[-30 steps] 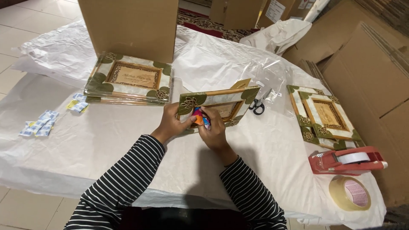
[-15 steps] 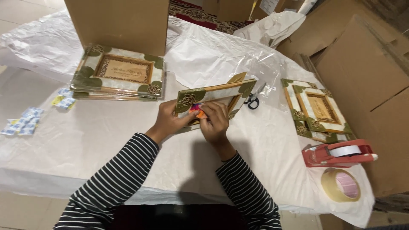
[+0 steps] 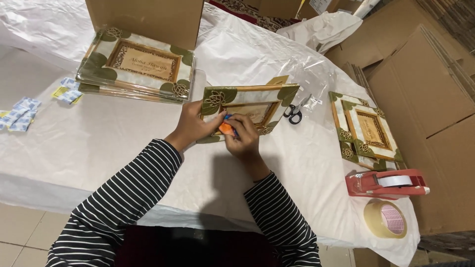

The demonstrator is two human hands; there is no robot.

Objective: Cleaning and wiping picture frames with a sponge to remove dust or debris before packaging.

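A picture frame (image 3: 250, 95) with green leaf corners and a pale border lies tilted on the white table cover (image 3: 114, 143) in front of me. My left hand (image 3: 194, 123) grips its lower left corner. My right hand (image 3: 244, 134) is closed on a small orange and blue object (image 3: 226, 127), pressed against the frame's near edge. Both sleeves are black and white striped.
A stack of similar frames (image 3: 136, 63) lies at the back left before a cardboard box (image 3: 143, 17). More frames (image 3: 368, 129) sit at the right, with black scissors (image 3: 293, 113), a red tape dispenser (image 3: 386, 183), a tape roll (image 3: 386, 219). Small blue packets (image 3: 22, 111) lie far left.
The camera has shifted slightly, so the scene sits lower and left. Both hands stay on the frame, and the right hand has slid a little along its near edge.
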